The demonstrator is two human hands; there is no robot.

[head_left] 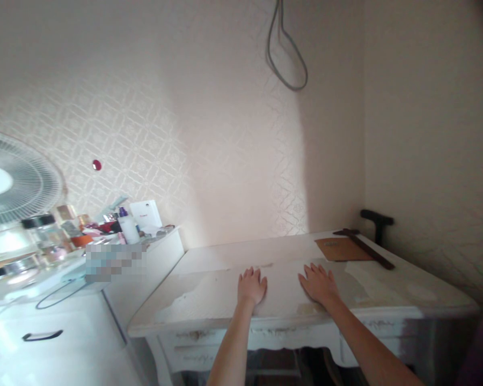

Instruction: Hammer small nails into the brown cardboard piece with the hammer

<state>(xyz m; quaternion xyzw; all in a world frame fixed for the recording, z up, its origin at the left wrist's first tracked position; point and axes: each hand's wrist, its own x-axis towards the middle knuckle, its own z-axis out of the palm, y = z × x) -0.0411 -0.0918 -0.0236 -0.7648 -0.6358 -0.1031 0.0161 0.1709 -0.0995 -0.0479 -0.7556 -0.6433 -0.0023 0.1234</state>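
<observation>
My left hand lies palm down on the worn white table, its fingers stretched forward and holding nothing. To its right, my right hand also rests flat on the tabletop with the fingers spread. Beyond my right hand, near the back right of the table, is a flat brown rectangle, like a kraft-paper notebook or envelope. A long dark T-shaped object, perhaps a hammer, lies across its right side. Neither hand touches these things.
A white cabinet on the left bears bottles, jars, a white box and a blurred-out patch. A fan stands there. A cable loop hangs on the wall. A black T-shaped handle rises behind the table.
</observation>
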